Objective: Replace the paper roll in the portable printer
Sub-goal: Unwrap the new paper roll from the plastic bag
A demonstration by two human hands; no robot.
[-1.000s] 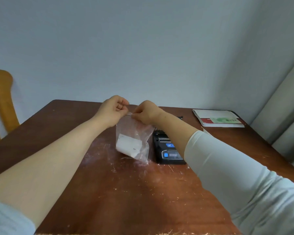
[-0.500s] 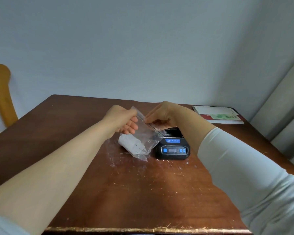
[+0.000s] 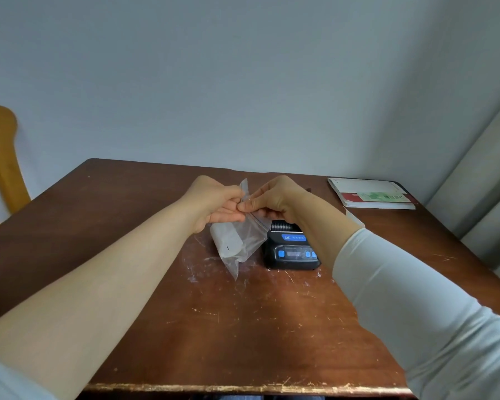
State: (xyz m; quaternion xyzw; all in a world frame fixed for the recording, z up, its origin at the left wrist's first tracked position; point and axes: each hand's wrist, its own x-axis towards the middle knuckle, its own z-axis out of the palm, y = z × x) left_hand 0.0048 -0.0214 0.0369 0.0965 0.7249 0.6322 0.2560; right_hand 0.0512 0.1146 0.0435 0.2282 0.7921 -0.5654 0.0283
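Since a moment ago you have tipped the plastic bag [image 3: 244,241] further over, so its mouth now points up and back between your hands and its bottom corner hangs just above the table [image 3: 243,327]. Your left hand [image 3: 214,202] has shifted from the seal to the bag's left side, with its fingers curled toward the opening; your right hand [image 3: 274,199] pinches the top edge of the bag between thumb and forefinger. Whether your left fingers are inside the mouth or only pressed against the outside, you cannot tell from here.

The new paper roll [image 3: 225,241] is still inside the bag, lying in its lower left part, just beside the printer [image 3: 290,249], which sits on the table under your right wrist. The seal looks parted, so the bag seems open and the roll ready to slide or be drawn out. The printer's lid appears shut, so opening it and loading the roll remain ahead of you.
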